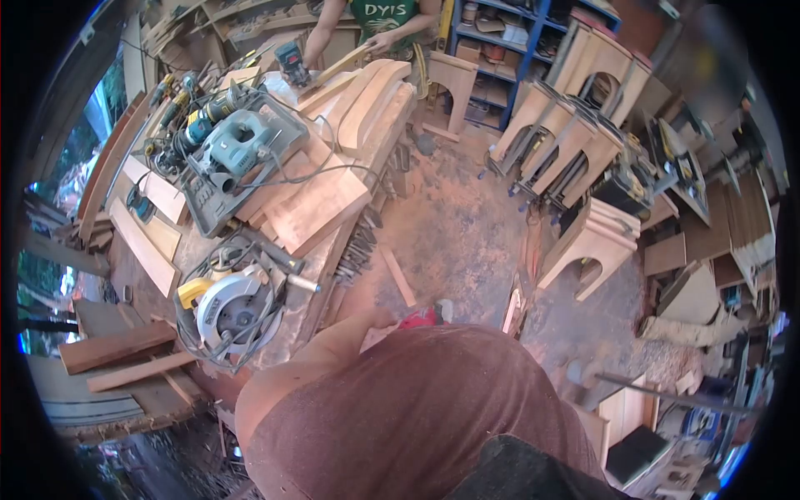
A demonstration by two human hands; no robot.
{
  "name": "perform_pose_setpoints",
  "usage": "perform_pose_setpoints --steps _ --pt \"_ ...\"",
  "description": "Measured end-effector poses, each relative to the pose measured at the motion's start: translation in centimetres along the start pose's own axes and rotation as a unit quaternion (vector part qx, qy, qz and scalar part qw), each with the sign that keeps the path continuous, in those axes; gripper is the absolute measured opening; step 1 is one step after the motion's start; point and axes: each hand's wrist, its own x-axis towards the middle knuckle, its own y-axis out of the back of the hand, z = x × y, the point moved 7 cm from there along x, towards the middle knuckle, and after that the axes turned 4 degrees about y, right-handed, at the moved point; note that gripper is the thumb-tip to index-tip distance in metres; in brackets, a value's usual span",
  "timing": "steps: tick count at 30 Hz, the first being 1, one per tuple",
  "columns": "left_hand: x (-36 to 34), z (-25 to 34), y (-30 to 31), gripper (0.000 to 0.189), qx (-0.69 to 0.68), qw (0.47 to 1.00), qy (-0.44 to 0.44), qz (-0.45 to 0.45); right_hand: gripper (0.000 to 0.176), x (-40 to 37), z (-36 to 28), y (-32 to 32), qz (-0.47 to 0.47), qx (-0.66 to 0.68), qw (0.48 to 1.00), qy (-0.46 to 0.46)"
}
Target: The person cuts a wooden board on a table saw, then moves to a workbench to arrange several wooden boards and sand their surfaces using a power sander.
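A cluttered woodshop around a long workbench point(327, 271). Right of the bench the concrete floor point(450, 225) is bare but powdered with reddish sawdust, with a loose wood strip point(398, 277) lying close by. Past the bench's far end stands a blue shelf rack point(533, 33) packed with small items. Farther right of the bench, arched wooden stands point(567, 133) lean in a row, and one more point(587, 246) sits nearer. Beyond them, board offcuts point(708, 237) pile up. Left of the bench the shop opens to daylight and greenery point(83, 158); planks point(117, 346) lie there. The light is soft and natural.
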Motion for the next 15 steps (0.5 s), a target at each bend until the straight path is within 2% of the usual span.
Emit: perform_pose_setpoints --steps 4,5,6,7,11,13,15 --pt "-3.5 8.8 16.6 0.035 -0.017 0.995 0.030 0.098 0.032 7.0 -7.3 4.2 -0.070 -0.003 0.997 -0.030" --pt "-0.9 8.0 16.5 0.035 -0.025 0.993 0.042 0.106 0.032 9.2 -9.2 5.3 -0.082 -0.009 0.996 -0.024" --pt "2.9 6.3 15.9 0.034 -0.196 0.968 0.018 0.154 0.031 11.6 -10.5 6.2 -0.092 -0.014 0.995 -0.019" --pt "5.3 5.0 15.7 0.034 -0.359 0.912 -0.009 0.198 0.031 13.9 -11.5 7.1 -0.106 -0.024 0.994 -0.014" --pt "7.6 3.1 15.4 0.041 -0.323 0.911 0.040 0.254 0.029 24.7 -15.4 9.7 -0.166 -0.061 0.984 0.012" --pt "8.1 0.1 12.2 0.044 -0.262 0.917 0.155 0.259 0.028 30.6 -17.4 10.5 -0.200 -0.081 0.976 0.031" --pt "8.5 -1.5 8.1 0.046 -0.202 0.925 0.162 0.277 0.027 36.4 -19.6 11.2 -0.236 -0.103 0.965 0.055"
